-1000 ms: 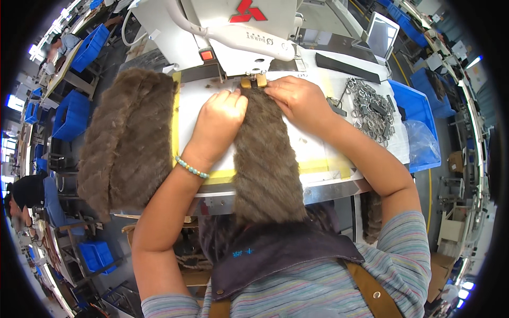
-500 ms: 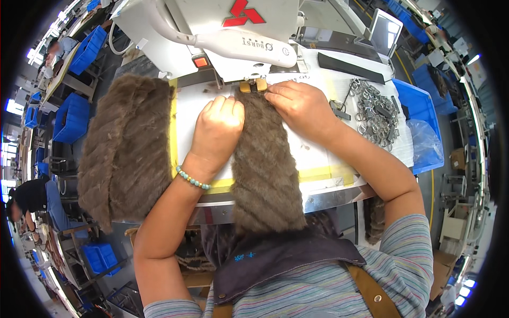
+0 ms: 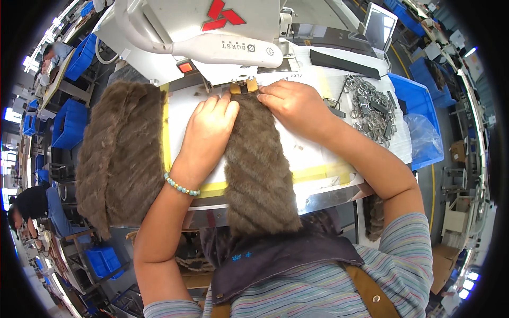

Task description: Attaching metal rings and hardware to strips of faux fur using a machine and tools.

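Note:
A long strip of brown fur (image 3: pixel 260 169) runs from the sewing machine (image 3: pixel 212 50) over the table's near edge towards my apron. Its far end lies at the yellowish presser clamp (image 3: pixel 244 87). My left hand (image 3: pixel 210 124) is closed at the strip's upper left edge, fingers together and fingertips close to the clamp. From the other side my right hand (image 3: pixel 297 108) grips the upper right edge, fingers bent just beside the clamp. Both thumbs and the undersides of the fingers are partly hidden. A wider piece of brown fur (image 3: pixel 124 159) lies left of my left forearm.
A pile of metal buckles and rings (image 3: pixel 374 108) lies on the right. Beyond it stands a blue bin (image 3: pixel 416 98) with a clear plastic bag (image 3: pixel 424 139). A black strip (image 3: pixel 344 63) and a small screen (image 3: pixel 378 29) are at the far right. Yellow tape (image 3: pixel 318 174) borders the white worktop.
The view has shifted slightly, so the machine sits farther left. My left hand has moved up along the strip towards the clamp, fingers stretched more. My right hand stays beside the clamp.

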The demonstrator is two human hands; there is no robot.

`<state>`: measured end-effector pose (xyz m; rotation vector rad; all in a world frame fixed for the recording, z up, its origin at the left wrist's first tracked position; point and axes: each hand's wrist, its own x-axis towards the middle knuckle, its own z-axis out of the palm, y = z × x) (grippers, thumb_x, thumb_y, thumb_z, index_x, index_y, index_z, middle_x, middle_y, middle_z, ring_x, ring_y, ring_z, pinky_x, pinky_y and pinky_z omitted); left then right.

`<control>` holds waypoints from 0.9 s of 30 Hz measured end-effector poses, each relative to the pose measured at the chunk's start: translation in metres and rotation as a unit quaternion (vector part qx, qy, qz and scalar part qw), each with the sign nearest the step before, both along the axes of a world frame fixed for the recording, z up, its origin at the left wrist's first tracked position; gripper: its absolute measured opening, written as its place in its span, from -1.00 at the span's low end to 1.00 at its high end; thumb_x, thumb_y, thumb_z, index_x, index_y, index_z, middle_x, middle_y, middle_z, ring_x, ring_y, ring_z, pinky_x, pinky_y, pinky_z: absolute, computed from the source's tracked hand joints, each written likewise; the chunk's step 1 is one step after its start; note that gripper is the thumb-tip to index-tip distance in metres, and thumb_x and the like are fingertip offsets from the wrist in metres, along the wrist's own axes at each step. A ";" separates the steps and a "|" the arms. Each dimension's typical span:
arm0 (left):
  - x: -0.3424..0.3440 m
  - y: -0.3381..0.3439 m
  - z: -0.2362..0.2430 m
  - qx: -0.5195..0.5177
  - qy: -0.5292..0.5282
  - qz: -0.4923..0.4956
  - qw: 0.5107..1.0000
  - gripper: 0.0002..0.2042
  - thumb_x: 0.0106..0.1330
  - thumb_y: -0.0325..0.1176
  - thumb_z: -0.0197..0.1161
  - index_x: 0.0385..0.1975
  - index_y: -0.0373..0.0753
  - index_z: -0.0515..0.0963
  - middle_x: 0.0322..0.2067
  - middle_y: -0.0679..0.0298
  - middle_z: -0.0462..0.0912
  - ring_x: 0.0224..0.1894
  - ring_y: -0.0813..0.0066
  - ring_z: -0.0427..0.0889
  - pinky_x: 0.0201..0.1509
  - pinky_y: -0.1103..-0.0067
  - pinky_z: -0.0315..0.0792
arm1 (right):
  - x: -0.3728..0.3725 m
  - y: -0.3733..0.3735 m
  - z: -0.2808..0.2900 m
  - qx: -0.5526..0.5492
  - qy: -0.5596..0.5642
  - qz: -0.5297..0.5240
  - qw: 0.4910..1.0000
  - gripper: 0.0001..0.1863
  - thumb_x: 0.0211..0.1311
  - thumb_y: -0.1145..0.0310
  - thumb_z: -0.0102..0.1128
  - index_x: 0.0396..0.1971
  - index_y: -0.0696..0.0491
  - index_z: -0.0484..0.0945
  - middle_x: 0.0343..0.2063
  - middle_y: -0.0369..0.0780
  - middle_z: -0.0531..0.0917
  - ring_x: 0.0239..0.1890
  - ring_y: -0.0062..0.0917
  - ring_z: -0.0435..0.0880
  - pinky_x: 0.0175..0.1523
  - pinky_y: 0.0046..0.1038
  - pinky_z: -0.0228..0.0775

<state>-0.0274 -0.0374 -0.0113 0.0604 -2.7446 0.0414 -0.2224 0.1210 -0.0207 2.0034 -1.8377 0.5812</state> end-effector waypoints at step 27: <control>0.004 0.005 0.004 0.172 0.076 0.052 0.981 -0.92 0.26 -0.54 0.39 -0.29 -0.32 0.66 -0.30 0.12 0.59 -0.17 0.08 0.65 -0.06 0.27 0.56 | -0.007 -0.006 -0.003 -0.008 -0.182 -0.049 0.982 -0.91 0.34 0.38 0.35 -0.26 0.06 0.72 -0.31 -0.23 0.69 -0.20 -0.27 0.71 -0.13 -0.26 0.56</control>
